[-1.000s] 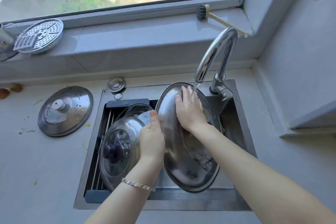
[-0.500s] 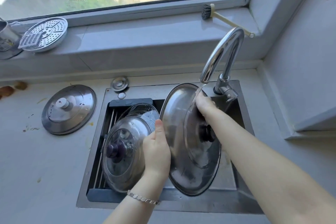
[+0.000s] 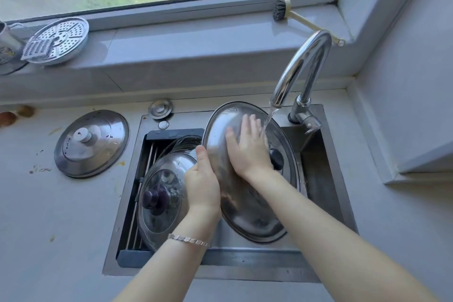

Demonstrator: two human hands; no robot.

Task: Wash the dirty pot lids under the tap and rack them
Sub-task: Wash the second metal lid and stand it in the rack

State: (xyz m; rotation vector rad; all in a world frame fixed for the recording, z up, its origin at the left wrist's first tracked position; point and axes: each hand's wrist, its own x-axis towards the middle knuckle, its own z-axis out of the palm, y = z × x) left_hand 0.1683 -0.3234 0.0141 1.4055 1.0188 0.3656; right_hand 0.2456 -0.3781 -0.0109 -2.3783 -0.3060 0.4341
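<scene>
Steel lid tilts under the tap; left hand clamps its rim, fingers presumably behind; right hand lies flat on it.

My pale grey countertop carries a round stainless-steel pot lid with a metal knob, lying knob-up left of the steel sink, a small round steel cap just behind the sink's rim, and scattered food stains.

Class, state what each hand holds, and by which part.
Left hand grips the steel lid by its left rim. Right hand holds nothing; it lies flat on the lid.
</scene>
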